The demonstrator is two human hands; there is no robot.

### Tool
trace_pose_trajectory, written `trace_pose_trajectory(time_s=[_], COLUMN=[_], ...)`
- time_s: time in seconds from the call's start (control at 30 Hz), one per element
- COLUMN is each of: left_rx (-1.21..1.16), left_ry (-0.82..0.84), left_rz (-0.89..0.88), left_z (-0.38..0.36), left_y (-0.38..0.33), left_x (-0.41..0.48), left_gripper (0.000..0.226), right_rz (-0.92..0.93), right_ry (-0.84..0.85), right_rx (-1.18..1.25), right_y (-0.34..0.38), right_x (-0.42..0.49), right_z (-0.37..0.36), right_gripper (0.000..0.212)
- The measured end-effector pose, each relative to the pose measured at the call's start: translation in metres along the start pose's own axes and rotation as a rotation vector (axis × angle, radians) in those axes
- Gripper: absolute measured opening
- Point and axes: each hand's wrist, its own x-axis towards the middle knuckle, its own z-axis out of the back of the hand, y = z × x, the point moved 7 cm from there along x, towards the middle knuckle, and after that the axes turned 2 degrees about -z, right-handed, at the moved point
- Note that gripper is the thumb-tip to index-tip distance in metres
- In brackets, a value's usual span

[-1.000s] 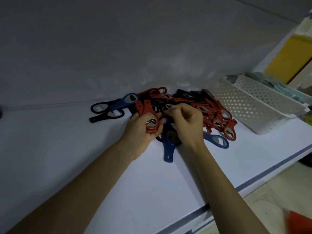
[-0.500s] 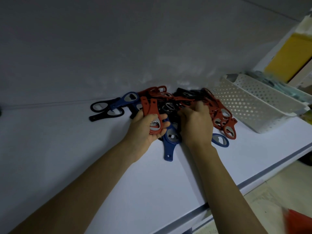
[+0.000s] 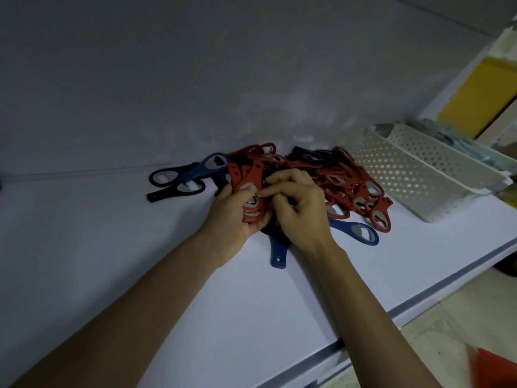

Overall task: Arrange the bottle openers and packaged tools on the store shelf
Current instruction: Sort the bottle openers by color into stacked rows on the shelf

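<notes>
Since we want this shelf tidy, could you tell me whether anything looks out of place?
Yes: the bottle openers lie in a tangled red, blue and black heap beside the white basket, not in rows; two black ones stray to its left.

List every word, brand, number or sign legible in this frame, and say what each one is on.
No text in this frame can be read.
Bottle openers: no print shows on the handles or metal heads.
Packaged items beyond the white perforated basket: too blurred to read.
Yellow panel: blurred, no lettering visible.
</notes>
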Motion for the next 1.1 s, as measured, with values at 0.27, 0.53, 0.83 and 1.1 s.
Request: trace_pose_trajectory(time_s=[0.27, 0.53, 0.83, 1.1], left_rx=[0.084, 0.076, 0.060, 0.143], left_ry=[-0.007, 0.005, 0.022, 0.024], left_rz=[-0.036, -0.040, -0.039, -0.076], left_z=[0.002, 0.001, 0.000, -0.003], left_y=[0.001, 0.001, 0.001, 0.000], left_x=[0.003, 0.001, 0.002, 0.001], left_gripper=[0.036, 0.036, 0.035, 0.034], right_rz=[-0.526, -0.521, -0.230, -0.441], right_ry=[-0.040, 0.206, 0.077, -0.389], right_rx=[-0.437, -0.441, -0.636, 0.287], right_y=[-0.061, -0.079, -0.062, -0.037], right_x=[-0.010, -0.013, -0.005, -0.003], right_z=[0.042, 0.038, 0.033, 0.048], right_gripper=[0.021, 0.017, 0.019, 0.016])
